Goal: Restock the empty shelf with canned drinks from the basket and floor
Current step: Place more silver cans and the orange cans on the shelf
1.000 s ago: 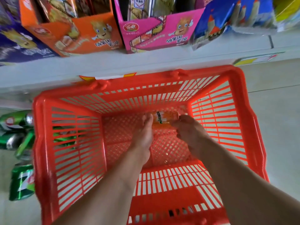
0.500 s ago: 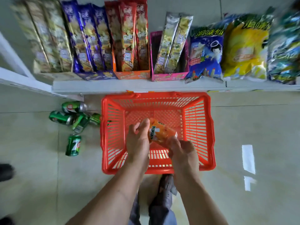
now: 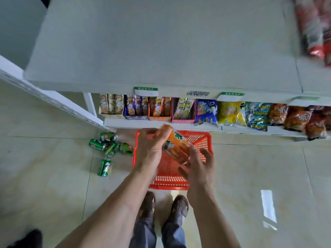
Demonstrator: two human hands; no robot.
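Orange can [image 3: 172,143] — held tilted between both hands above the red basket [image 3: 206,140], presumably for carrying up to the empty shelf [image 3: 161,51] beyond. Left hand [image 3: 152,149] wraps its upper end; right hand [image 3: 200,165] cradles the base, fingers loosely spread. Basket interior: mostly hidden (contents uncertain). Green cans [image 3: 109,147] — floor, left of the left hand.

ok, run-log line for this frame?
phase: carry | left hand: grips orange can | right hand: supports can bottom | shelf: bare | green cans: floor
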